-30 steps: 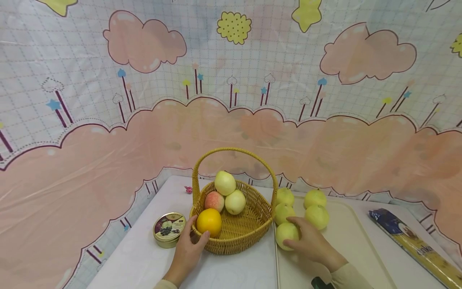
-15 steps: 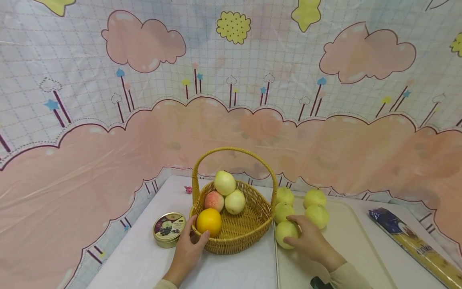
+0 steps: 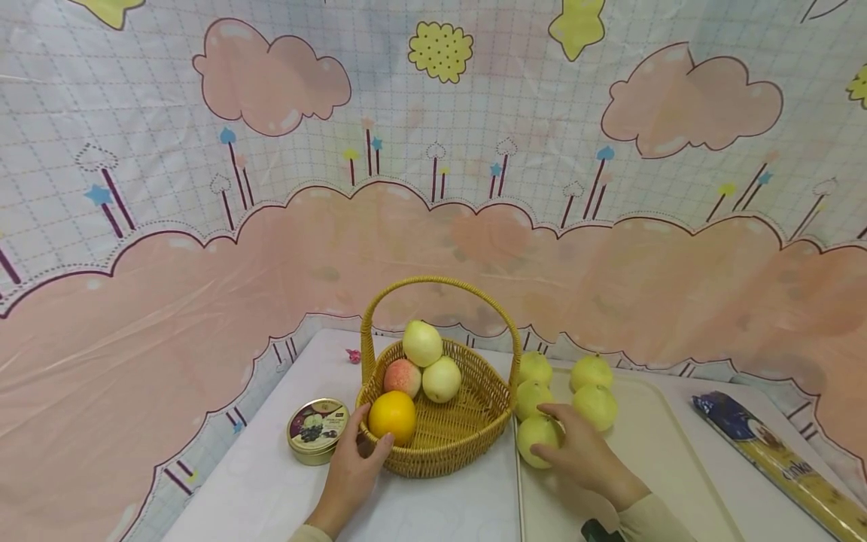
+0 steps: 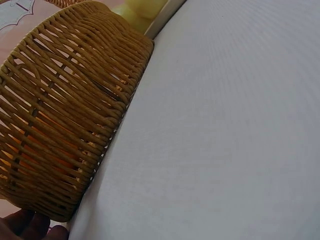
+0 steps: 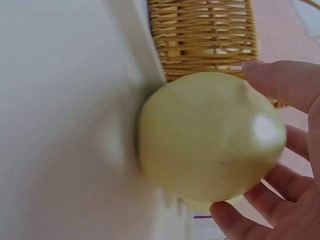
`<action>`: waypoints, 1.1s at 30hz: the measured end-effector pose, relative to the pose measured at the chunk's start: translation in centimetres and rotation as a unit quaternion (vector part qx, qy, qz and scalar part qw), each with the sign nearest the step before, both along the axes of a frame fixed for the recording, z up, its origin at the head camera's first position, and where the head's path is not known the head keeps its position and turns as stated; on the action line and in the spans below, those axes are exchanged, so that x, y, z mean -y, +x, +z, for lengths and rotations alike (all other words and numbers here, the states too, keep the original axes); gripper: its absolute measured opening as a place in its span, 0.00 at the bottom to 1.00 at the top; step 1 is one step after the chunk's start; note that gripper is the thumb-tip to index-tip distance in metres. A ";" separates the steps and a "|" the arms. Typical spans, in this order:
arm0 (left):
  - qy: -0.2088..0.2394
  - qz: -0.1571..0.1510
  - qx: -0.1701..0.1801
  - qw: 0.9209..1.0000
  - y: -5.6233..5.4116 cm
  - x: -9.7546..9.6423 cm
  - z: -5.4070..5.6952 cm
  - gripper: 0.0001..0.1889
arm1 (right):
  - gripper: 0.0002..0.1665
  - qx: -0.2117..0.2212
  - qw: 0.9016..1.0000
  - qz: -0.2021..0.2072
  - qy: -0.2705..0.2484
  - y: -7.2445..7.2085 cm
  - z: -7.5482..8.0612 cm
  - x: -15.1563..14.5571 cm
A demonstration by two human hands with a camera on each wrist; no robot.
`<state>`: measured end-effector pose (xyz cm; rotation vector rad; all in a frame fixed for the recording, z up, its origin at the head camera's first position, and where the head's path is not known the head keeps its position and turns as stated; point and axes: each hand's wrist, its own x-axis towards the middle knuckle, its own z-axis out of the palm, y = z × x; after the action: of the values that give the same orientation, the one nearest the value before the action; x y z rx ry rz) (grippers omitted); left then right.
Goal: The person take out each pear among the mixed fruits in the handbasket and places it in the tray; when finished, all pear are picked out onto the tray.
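Note:
A wicker basket (image 3: 467, 448) with a tall handle holds two pale pears (image 3: 442, 379), a peach (image 3: 403, 378) and an orange (image 3: 392, 418). My left hand (image 3: 354, 467) holds its front left corner, thumb on the front and fingers along the left side; in the left wrist view only fingertips (image 4: 35, 225) show against the weave. On the beige tray (image 3: 650, 467), right of the basket, my right hand (image 3: 589, 455) grips the nearest yellow-green pear (image 3: 538, 443) between thumb and fingers. The right wrist view shows this pear (image 5: 210, 137) resting on the tray.
Several more pears (image 3: 594, 406) stand on the tray behind the right hand. A round tin (image 3: 317, 430) is left of the left hand, and a small red wrapped candy (image 3: 354, 356) lies behind it. A long gold and blue packet (image 3: 779, 459) lies at the right.
Both hands keep nearly the same places. The gripped pear and the right hand have shifted only very slightly on the tray; the basket has not moved.

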<state>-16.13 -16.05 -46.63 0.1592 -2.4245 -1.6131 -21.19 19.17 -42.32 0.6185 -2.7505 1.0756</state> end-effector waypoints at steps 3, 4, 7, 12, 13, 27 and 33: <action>-0.002 0.000 0.000 1.000 0.0 0.0 0.0 0.40 | 0.36 -0.021 1.000 0.009 -0.010 0.1 0.6 0.1; -0.002 0.001 -0.001 1.000 0.0 0.1 0.0 0.40 | 0.36 -0.029 0.999 0.012 -0.012 0.1 0.8 0.2; -0.003 0.001 -0.001 1.000 0.0 0.1 0.0 0.40 | 0.34 -0.057 0.998 0.023 -0.019 0.2 1.6 0.8; 0.000 0.002 0.000 1.000 0.0 0.0 0.0 0.40 | 0.32 -0.086 0.995 0.047 -0.032 0.8 2.8 2.1; 0.000 0.002 0.000 1.000 0.0 0.0 0.0 0.40 | 0.32 -0.090 0.994 0.053 -0.036 0.9 2.9 2.4; 0.010 0.000 0.003 1.000 0.1 0.0 0.0 0.40 | 0.31 -0.094 0.986 0.135 -0.028 1.6 4.1 6.5; 0.009 -0.001 0.004 1.000 0.1 0.0 0.1 0.40 | 0.33 -0.072 0.987 0.141 -0.017 1.2 4.3 8.5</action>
<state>-16.08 -16.00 -46.54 0.1663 -2.4170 -1.6391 -19.99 10.70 -37.97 1.0599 -2.5699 1.0786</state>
